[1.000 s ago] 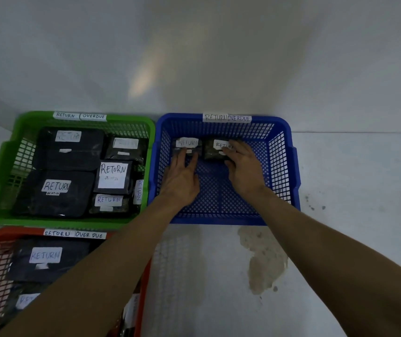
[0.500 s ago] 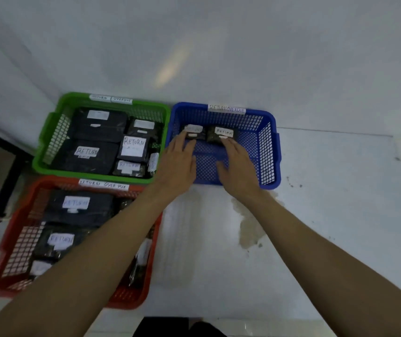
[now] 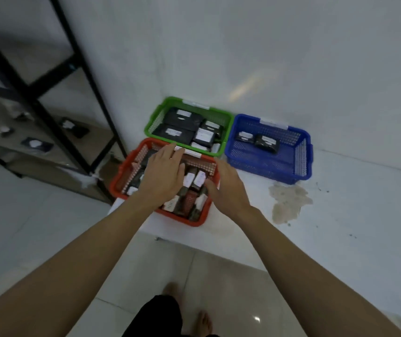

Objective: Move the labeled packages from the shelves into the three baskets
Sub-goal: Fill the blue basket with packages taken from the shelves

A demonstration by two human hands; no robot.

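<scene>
Three baskets stand on a low white platform against the wall. The blue basket (image 3: 271, 167) at the right holds two small black packages (image 3: 266, 143) with white labels. The green basket (image 3: 157, 117) behind holds several black labeled packages (image 3: 180, 132). The red basket (image 3: 119, 182) in front also holds several labeled packages (image 3: 196, 182). My left hand (image 3: 164, 175) hovers over the red basket with fingers straight, holding nothing. My right hand (image 3: 228, 188) is at the red basket's right rim, fingers relaxed and empty.
A black metal shelf rack (image 3: 48, 113) stands at the left, with a few dark labeled packages (image 3: 36, 143) on its lower shelf. A brownish stain (image 3: 288, 201) marks the platform below the blue basket. My bare feet (image 3: 204, 321) stand on the tiled floor.
Both hands have left the two packages in the blue basket and drawn back left to the red basket. The view has pulled back and up, bringing the shelf rack into sight.
</scene>
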